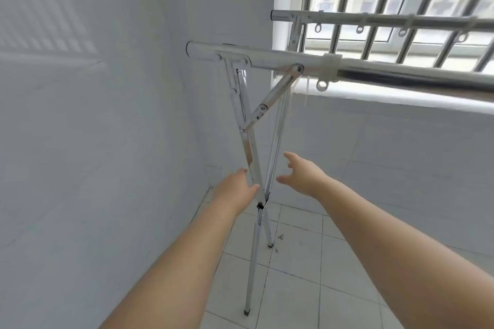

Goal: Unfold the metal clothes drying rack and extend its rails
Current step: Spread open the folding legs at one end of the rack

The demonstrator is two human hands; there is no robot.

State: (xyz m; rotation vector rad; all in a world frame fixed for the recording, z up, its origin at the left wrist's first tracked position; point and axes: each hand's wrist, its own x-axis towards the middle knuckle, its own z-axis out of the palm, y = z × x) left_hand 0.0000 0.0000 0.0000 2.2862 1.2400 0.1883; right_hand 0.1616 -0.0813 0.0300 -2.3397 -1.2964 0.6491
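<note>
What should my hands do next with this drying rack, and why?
Probably close both hands on the crossed legs just above their pivot. The left hand is at the near leg and the right hand is open beside the far one, neither gripping yet. The legs form only a narrow X, so spreading them likely comes next.
</note>
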